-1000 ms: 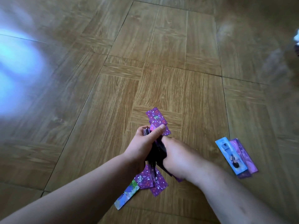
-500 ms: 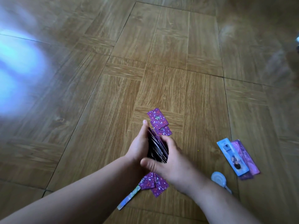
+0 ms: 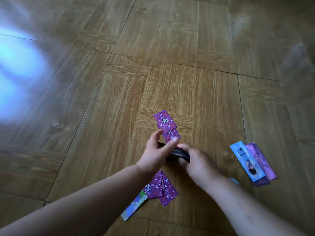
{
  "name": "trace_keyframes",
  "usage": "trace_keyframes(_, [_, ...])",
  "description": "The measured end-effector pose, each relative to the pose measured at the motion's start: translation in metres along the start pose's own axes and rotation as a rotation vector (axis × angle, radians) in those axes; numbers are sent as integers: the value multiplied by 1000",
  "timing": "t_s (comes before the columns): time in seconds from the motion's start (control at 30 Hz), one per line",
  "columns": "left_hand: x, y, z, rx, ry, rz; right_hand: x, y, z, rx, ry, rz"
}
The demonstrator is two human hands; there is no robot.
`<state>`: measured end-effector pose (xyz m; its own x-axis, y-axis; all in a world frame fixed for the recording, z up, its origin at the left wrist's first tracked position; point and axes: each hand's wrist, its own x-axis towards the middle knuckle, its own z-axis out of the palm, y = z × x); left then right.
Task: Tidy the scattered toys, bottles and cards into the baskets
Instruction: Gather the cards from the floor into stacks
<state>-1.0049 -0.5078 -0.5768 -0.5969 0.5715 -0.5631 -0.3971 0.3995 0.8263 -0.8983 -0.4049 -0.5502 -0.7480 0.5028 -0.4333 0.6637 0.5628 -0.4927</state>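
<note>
**Squaring up a card stack, loose cards left on the floor**

Step in hand, as I judged it: gathering cards into one stack before binning. To do it well, the edges should be tapped flush and the grip kept tight at both ends, since glossy cards would likely slip and fan out. The best pickup order seemed to be nearest first. The green card [image 3: 134, 206] lay closest, under the left forearm. Just beyond it, overlapping purple cards [image 3: 160, 188] sat face down on the floor [image 3: 102, 150]. Flat cards on a smooth floor would probably need a fingernail under one edge or a slide.

The left hand [image 3: 157, 151] held the left end of the stack of cards [image 3: 181, 153], thumb laid over the top and fingers partly raised. The right hand [image 3: 200, 165] clutched the right end, fingers curled over it. Neither hand was free. The stack was off the floor, between the hands.

Off to the right lay a card pile [image 3: 247, 163], blue one on top. A pale blue thing [image 3: 234, 180] beside the right forearm was mostly hidden. Farthest was a purple pair [image 3: 165, 121], overlapping, just past the left fingertips. No basket was in view.
</note>
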Motion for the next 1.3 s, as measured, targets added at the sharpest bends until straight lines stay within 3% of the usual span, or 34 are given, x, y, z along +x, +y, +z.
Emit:
trace_keyframes(0.07, [6,-7,10,203,0,44,3,4,10,-4,12,17])
trace_keyframes(0.13, [13,-11,14,234,49,83,6,8,17,27,48,28])
trace_keyframes(0.3, [23,-14,6,-26,210,28,9,19,17,50,84,110])
trace_keyframes(0.47, [27,-14,-2,-185,150,-69,6,26,14,111,151,85])
trace_keyframes(0.67, [21,-8,3,-5,146,147,6,28,18,89,88,67])
trace_keyframes(0.77, [18,-8,12,261,30,246,9,26,20,64,98,36])
trace_keyframes(0.83, [20,-12,15,403,50,238,9,24,21,68,90,52])
trace_keyframes(0.97, [29,-17,4,258,207,144,7,31,20,138,110,84])
trace_keyframes(1.17, [26,-14,4,-144,151,22,4,35,21,260,175,42])
trace_keyframes(1.3, [27,-15,-1,-177,150,-16,0,42,25,331,165,59])
